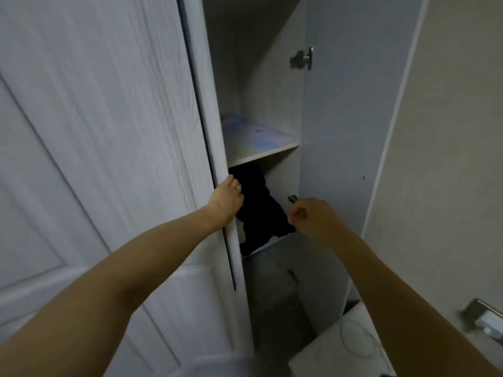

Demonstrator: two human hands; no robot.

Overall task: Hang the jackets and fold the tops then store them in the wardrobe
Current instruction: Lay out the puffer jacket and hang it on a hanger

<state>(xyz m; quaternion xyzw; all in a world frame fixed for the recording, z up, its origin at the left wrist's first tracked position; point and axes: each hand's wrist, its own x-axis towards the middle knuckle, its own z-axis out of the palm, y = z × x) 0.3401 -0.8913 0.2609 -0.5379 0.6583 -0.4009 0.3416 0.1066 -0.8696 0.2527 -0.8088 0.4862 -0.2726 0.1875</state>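
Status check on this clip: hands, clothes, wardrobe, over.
Left hand grips left wardrobe door edge. Right hand curled, empty, near open right door. Dark garment on lower shelf. Nothing blocking.

We reach both bare forearms forward. Our left hand (226, 198) has its fingers curled out of sight, a ring on one. Our right hand (313, 216) is a loose fist, holding nothing.
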